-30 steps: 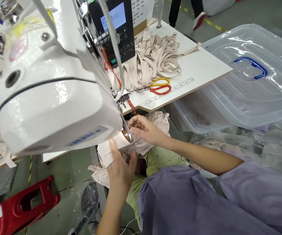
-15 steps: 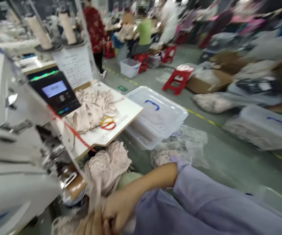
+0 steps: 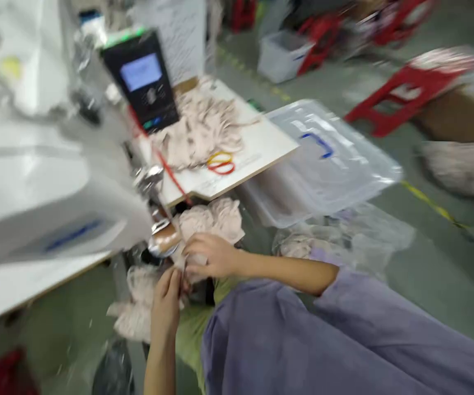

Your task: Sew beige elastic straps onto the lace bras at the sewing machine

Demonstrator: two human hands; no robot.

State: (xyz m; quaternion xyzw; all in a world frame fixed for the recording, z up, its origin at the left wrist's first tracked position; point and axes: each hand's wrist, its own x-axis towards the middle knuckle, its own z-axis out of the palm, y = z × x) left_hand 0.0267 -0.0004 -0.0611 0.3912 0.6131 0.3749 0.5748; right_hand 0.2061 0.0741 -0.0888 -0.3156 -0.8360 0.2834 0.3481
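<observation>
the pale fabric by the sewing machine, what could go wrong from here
The left hand and right hand are close to the sewing machine's metal parts, so a finger might get caught if it ran. The pale fabric bunches loosely there and could snag or twist. The scissors lie against the heap of straps, so pulling a strap might drag them off the table.
</observation>
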